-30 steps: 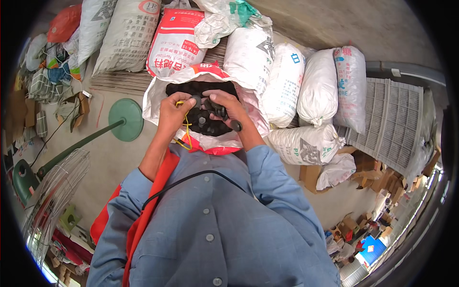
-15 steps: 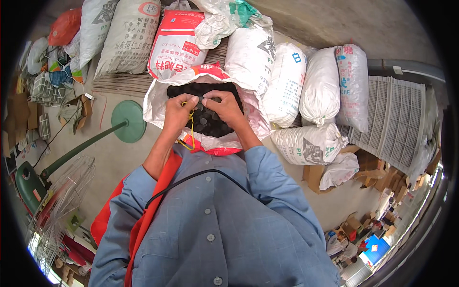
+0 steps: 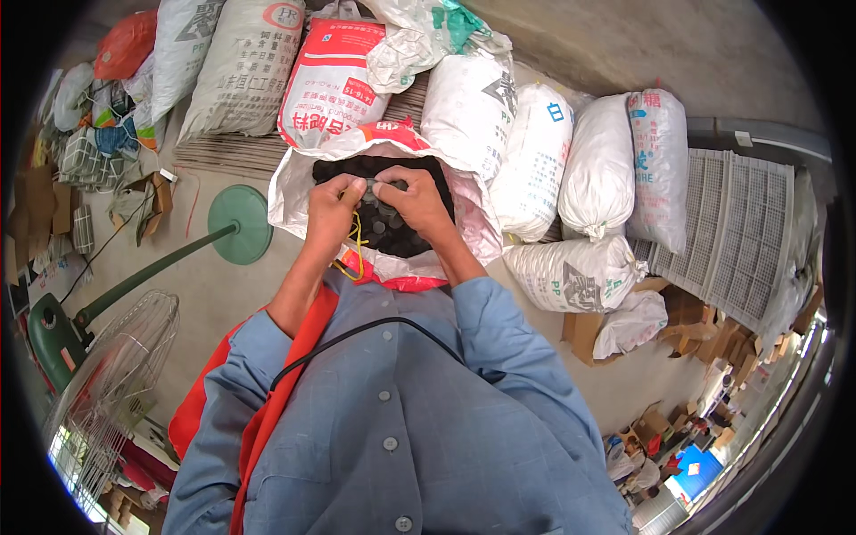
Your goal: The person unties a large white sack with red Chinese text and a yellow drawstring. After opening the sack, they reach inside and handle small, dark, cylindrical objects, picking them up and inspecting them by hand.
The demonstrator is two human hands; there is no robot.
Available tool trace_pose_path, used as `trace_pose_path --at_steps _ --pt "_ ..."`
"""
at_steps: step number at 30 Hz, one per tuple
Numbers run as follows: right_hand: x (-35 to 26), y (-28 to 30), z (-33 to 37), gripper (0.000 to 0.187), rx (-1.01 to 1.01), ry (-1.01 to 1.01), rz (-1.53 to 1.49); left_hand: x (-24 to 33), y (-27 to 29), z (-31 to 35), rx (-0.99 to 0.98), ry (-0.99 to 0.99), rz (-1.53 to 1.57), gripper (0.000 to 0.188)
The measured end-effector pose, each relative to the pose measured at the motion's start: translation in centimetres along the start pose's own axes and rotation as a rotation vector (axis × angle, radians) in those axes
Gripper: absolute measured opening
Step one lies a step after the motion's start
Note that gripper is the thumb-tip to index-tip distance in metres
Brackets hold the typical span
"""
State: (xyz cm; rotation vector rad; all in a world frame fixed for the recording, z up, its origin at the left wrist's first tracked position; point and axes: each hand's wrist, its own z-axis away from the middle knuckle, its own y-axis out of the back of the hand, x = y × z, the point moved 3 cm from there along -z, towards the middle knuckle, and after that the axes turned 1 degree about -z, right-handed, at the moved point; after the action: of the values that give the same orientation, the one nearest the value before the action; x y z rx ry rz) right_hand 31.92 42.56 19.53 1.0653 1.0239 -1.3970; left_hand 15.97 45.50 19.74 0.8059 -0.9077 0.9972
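Observation:
Both hands meet above an open white-and-red woven sack (image 3: 287, 192), close in front of my body. Inside it lie many small, dark, round pieces (image 3: 392, 239). My left hand (image 3: 332, 209) is closed, thumb and fingertips pinched on a small dark grey round piece (image 3: 371, 185). From the other side my right hand (image 3: 415, 200) pinches at the same piece, fingers curled. The piece is mostly covered by the fingertips, so its exact kind is unclear. A yellow string (image 3: 358, 234) hangs beside my left hand, down to the sack's near rim.
Filled white sacks (image 3: 535, 160) stand behind and to the right, with one lying sack (image 3: 571, 275). A green fan base (image 3: 241, 225) and wire fan cage (image 3: 125, 366) are at left. Grey mesh panels (image 3: 722, 236) and cardboard boxes (image 3: 584, 332) lie at right.
My hands stay over the sack, with only a slight shift of the fingers. More of the grey piece shows between them.

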Motion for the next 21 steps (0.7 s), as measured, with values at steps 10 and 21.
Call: trace_pose_path --at_steps 10,21 --pt "0.5 -0.4 0.7 0.021 -0.04 -0.2 -0.349 1.3 0.0 1.0 0.019 -0.179 -0.033 0.019" --pt "0.2 0.1 0.7 0.031 0.038 -0.318 -0.596 0.2 0.3 0.5 0.102 0.065 0.113 0.018"
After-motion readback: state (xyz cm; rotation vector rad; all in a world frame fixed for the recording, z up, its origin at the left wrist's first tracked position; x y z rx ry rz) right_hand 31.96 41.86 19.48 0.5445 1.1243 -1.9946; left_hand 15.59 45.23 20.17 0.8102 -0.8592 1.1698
